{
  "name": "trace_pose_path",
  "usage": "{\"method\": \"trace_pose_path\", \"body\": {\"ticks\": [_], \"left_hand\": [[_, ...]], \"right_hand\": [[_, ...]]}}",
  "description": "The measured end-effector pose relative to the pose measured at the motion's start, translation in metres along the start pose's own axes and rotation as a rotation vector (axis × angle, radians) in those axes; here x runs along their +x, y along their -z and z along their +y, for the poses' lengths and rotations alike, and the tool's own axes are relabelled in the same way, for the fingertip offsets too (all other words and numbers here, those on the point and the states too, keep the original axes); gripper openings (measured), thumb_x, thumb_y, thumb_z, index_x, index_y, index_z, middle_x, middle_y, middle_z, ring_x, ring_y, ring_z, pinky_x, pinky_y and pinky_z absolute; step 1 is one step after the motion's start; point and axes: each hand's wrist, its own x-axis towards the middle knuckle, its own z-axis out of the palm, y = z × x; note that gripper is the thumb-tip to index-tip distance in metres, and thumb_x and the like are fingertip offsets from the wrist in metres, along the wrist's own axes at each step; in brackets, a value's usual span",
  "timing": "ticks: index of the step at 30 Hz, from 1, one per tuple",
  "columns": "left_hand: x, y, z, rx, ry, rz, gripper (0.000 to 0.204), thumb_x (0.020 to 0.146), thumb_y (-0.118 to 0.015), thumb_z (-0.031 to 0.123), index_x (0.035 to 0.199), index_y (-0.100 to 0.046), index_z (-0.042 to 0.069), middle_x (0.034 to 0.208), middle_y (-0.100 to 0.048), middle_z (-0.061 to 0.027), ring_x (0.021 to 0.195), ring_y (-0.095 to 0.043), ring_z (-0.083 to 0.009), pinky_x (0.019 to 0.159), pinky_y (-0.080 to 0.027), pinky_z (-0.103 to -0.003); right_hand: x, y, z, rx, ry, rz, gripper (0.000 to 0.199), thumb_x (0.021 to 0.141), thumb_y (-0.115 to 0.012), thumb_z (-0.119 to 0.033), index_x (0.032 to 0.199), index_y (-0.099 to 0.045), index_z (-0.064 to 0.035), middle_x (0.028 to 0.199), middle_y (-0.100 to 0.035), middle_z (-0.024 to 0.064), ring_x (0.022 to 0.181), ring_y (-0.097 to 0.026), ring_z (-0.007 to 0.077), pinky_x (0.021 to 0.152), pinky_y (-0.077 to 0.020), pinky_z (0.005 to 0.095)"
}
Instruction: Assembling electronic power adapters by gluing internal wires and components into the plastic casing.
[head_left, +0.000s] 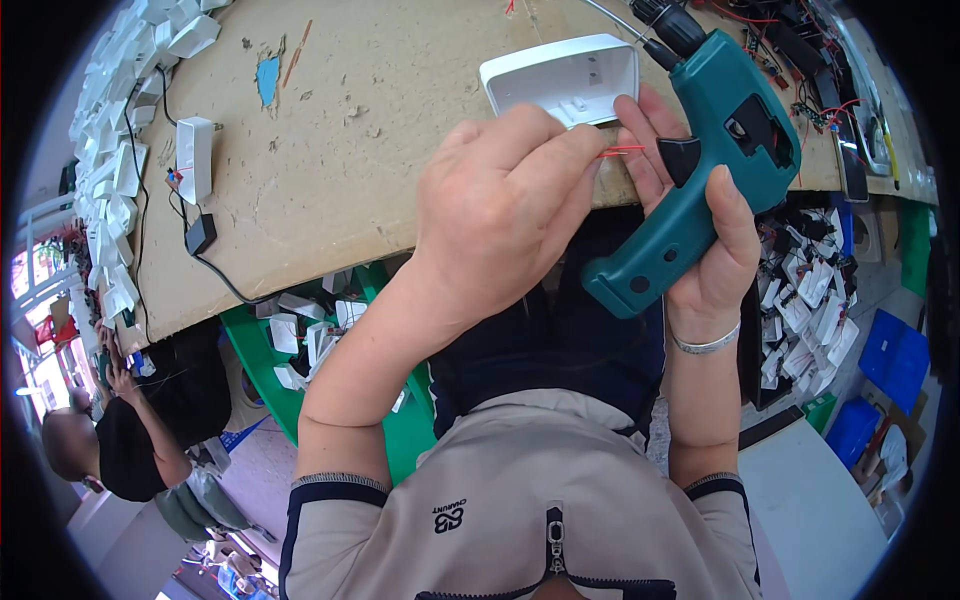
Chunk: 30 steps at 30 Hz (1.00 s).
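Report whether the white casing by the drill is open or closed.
Open: the white casing has no cover on, its inside showing.

A hand could pass over the wide stretch of tabletop [330, 180] left of the left hand [495, 200]; ahead, a white plastic shell [565, 75] stands in the way; rightward, the green power tool [712, 172] and the right hand [715, 265] block passage; farther left lie a small white housing [197, 160], a black adapter [201, 234] and piled white casings [122, 215].
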Motion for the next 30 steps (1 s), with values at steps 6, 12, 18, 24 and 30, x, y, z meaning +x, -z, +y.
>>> {"method": "trace_pose_path", "body": {"ticks": [6,12,18,24,30], "left_hand": [[0.002,-0.009,-0.010,0.080,-0.158,0.065,0.022,0.062,-0.063,0.004,0.083,-0.059,0.008,0.066,-0.048,0.0014,0.057,-0.048,-0.0132,0.055,-0.033,-0.028],[0.002,-0.010,-0.013,0.168,-0.160,0.100,0.024,0.060,-0.062,0.003,0.083,-0.057,0.008,0.065,-0.046,0.0021,0.056,-0.046,-0.0124,0.061,-0.029,-0.030],[0.003,-0.013,-0.014,0.187,-0.165,0.097,0.019,0.062,-0.063,0.006,0.080,-0.058,0.009,0.065,-0.045,0.0019,0.054,-0.046,-0.0130,0.062,-0.029,-0.031],[0.005,-0.011,-0.009,0.263,-0.089,0.060,0.016,0.062,-0.064,0.008,0.076,-0.058,0.012,0.074,-0.048,0.0017,0.060,-0.047,-0.0126,0.063,-0.027,-0.033],[0.018,-0.013,-0.010,0.416,-0.085,0.150,0.005,0.063,-0.059,0.008,0.067,-0.056,0.009,0.086,-0.049,-0.0022,0.081,-0.047,-0.0177,0.071,-0.028,-0.034]], "right_hand": [[-0.001,0.001,0.001,0.022,-0.001,0.005,0.059,0.079,-0.057,-0.013,0.128,-0.028,0.0031,0.125,-0.038,0.0238,0.116,-0.040,0.0353,0.098,-0.0357,0.0418],[-0.001,0.001,0.002,0.017,0.002,-0.001,0.058,0.079,-0.057,-0.012,0.128,-0.028,0.0031,0.126,-0.038,0.0239,0.117,-0.040,0.0354,0.098,-0.0353,0.0419],[-0.001,0.001,0.002,0.015,0.005,0.004,0.058,0.080,-0.057,-0.012,0.128,-0.028,0.0029,0.126,-0.038,0.0239,0.117,-0.040,0.0354,0.098,-0.0346,0.0419],[-0.001,0.002,0.003,0.015,0.013,0.001,0.058,0.080,-0.057,-0.013,0.128,-0.028,0.0027,0.126,-0.038,0.0235,0.117,-0.039,0.0356,0.099,-0.0334,0.0423],[-0.002,0.001,0.002,-0.006,0.007,-0.010,0.061,0.079,-0.058,-0.015,0.129,-0.027,0.0030,0.127,-0.036,0.0237,0.118,-0.037,0.0361,0.099,-0.0323,0.0437]]}}
